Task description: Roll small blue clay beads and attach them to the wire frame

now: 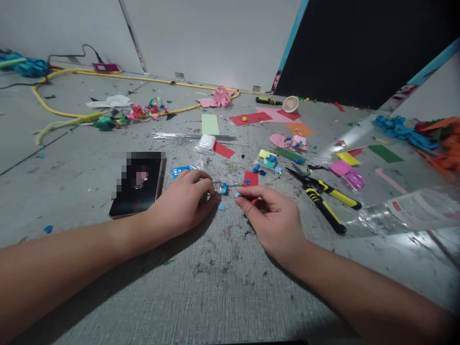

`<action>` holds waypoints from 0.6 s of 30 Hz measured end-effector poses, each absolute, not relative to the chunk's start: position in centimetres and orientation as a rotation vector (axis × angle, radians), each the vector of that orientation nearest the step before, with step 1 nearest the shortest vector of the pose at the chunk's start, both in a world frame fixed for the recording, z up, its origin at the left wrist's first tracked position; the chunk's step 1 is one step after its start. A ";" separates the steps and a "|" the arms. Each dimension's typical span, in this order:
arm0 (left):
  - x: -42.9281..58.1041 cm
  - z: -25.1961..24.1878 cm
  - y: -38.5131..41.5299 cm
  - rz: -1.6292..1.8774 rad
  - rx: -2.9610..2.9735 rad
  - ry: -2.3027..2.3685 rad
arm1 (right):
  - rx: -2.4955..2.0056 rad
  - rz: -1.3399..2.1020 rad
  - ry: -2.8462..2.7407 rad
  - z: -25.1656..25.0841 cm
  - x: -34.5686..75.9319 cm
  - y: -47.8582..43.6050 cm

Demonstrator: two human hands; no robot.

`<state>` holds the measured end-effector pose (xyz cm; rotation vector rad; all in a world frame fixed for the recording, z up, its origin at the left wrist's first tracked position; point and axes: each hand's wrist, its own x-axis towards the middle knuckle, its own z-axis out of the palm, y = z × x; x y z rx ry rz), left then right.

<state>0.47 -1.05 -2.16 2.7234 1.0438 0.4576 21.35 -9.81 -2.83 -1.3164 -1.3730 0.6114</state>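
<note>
My left hand (189,197) is closed, its fingers curled at the end of a thin wire piece (235,184) that carries small blue lumps (224,188). The exact grip lies hidden behind the fingers. Between thumb and forefinger, my right hand (276,215) pinches a small light-blue piece (237,194), just right of the wire's blue lumps. Below the wire, a light-blue flake (222,207) lies on the mat. A blue packet (181,171) sits behind my left hand, and a red paper square (250,179) lies under the wire's right end.
On the left rests a phone (138,187). Black-and-yellow pliers (318,191) lie open on the right, near a clear plastic bag (413,208). Behind are straight wires (190,137), coloured paper pieces (210,124) and a yellow hose (143,78) along the wall.
</note>
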 end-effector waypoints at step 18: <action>1.2 -0.5 -0.9 0.459 2.130 1.359 | -1.297 0.714 -1.294 -3.2 21.2 -9.4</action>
